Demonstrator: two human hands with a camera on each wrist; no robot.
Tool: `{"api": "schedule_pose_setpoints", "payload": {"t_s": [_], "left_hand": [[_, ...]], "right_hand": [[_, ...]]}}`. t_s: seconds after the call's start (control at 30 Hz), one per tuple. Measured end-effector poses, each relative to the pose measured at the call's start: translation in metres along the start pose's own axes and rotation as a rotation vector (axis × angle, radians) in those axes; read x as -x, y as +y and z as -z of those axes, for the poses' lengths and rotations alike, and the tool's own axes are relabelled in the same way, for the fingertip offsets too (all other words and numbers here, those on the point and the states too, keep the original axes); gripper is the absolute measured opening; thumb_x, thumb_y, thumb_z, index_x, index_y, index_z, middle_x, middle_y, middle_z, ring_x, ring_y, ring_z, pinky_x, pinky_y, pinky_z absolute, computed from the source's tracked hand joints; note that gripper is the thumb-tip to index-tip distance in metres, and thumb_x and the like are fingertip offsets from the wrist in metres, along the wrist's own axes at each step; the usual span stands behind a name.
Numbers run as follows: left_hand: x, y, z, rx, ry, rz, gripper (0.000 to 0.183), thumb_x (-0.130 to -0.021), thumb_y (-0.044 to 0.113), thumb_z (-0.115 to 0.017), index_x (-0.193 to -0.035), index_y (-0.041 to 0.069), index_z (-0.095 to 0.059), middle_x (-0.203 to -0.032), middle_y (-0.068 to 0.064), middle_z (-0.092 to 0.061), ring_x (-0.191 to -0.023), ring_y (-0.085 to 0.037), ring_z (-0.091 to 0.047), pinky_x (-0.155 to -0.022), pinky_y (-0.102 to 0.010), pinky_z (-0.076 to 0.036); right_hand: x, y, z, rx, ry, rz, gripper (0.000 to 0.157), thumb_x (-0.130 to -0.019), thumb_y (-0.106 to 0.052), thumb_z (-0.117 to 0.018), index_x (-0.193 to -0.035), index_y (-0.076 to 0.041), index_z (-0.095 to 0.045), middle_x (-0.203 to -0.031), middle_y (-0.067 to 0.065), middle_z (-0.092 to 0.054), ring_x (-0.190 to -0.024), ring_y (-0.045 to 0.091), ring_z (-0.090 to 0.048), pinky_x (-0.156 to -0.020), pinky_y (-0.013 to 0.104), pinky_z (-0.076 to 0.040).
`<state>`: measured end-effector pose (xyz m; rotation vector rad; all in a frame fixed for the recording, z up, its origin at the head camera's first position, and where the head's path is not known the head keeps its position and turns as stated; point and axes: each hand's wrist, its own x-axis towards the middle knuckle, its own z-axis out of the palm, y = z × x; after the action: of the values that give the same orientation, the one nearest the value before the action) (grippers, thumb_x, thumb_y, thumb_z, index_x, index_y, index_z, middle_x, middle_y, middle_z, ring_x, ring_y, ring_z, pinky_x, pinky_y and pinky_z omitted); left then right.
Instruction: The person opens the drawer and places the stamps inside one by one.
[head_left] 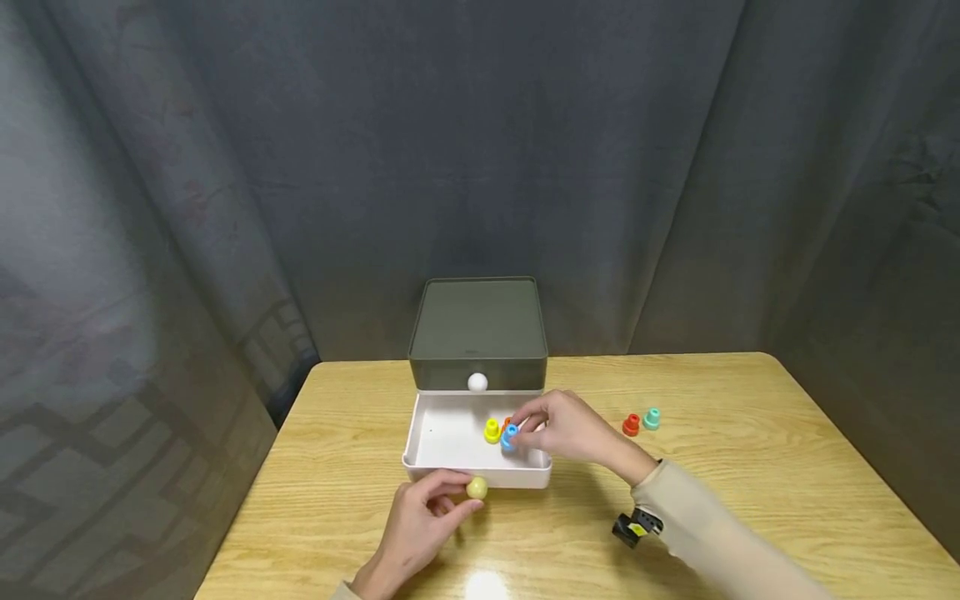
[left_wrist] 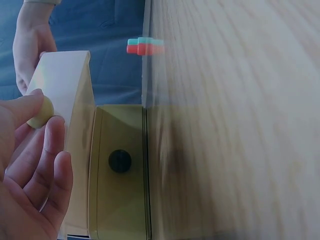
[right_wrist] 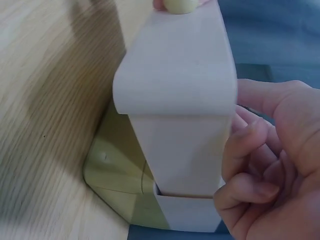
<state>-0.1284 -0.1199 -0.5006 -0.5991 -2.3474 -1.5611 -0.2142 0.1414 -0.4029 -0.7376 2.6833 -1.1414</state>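
My left hand [head_left: 420, 521] pinches the pale yellow round knob [head_left: 477, 488] of a white drawer [head_left: 442, 454], thumb and fingertips on either side. The drawer is pulled out of a small cabinet. Over its right part, my right hand [head_left: 570, 429] holds a small blue stepped peg [head_left: 509, 437] between thumb and fingers. Just left of that peg, a yellow peg [head_left: 492, 431] stands on the drawer floor. An orange peg [head_left: 506, 422] is partly hidden behind the blue one. In the right wrist view the drawer wall hides the right fingertips.
The cabinet [head_left: 480, 317] has a dark top and an upper drawer with a white knob [head_left: 477, 382]. A lower olive drawer [left_wrist: 120, 205] has a dark knob [left_wrist: 120, 161]. Right of the cabinet, a red peg [head_left: 632, 425] and a teal peg [head_left: 652, 418] stand on the wooden table [head_left: 787, 467].
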Motion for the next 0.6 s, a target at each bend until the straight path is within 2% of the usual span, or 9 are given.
{"api": "schedule_pose_setpoints", "payload": {"t_s": [0.2,0.6], "left_hand": [[0.001,-0.001,-0.001,0.006,-0.002,-0.01,0.027,-0.084,0.013,-0.091,-0.107,0.017,-0.077,-0.092,-0.002,-0.084,-0.064,0.004,-0.064,-0.054,-0.024,-0.058],[0.0,-0.003,-0.001,0.007,-0.002,-0.02,0.027,-0.084,0.014,-0.091,-0.108,0.017,-0.077,-0.093,-0.002,-0.084,-0.065,0.004,-0.064,-0.055,-0.023,-0.057]], "right_hand": [[-0.006,0.004,-0.007,0.08,-0.01,-0.002,0.018,-0.086,-0.028,-0.091,-0.099,-0.017,-0.085,-0.084,-0.01,-0.08,-0.079,0.002,-0.068,-0.07,0.024,-0.049],[-0.01,0.011,-0.015,0.051,-0.008,-0.006,0.02,-0.084,-0.029,-0.092,-0.098,-0.017,-0.085,-0.08,-0.01,-0.079,-0.071,0.002,-0.065,-0.063,0.023,-0.046]]}}
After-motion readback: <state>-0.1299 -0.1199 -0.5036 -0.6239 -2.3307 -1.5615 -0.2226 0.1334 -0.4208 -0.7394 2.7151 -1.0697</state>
